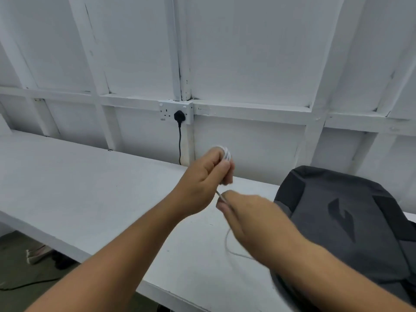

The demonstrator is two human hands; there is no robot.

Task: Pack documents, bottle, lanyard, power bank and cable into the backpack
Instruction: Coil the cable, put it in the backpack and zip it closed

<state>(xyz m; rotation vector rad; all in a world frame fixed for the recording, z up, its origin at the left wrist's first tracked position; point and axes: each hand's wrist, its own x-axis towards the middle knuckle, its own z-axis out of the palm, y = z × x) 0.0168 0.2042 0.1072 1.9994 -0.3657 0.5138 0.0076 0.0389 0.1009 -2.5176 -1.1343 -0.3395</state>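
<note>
A white cable [225, 154] is wound in small loops that my left hand [202, 181] grips above the table. From the coil a free strand runs down to my right hand [243, 210], which pinches it between thumb and fingers; the rest of the strand trails in a loose curve below that hand. The dark grey backpack [346, 221] lies flat on the table just right of my right hand, its front with a dark logo facing up. Documents, bottle, lanyard and power bank do not show.
The white table [90, 194] runs along a white panelled wall. A wall socket [175, 111] holds a black plug whose cord drops behind the table. On the floor at lower left lie a shoe [36, 255] and a dark cord.
</note>
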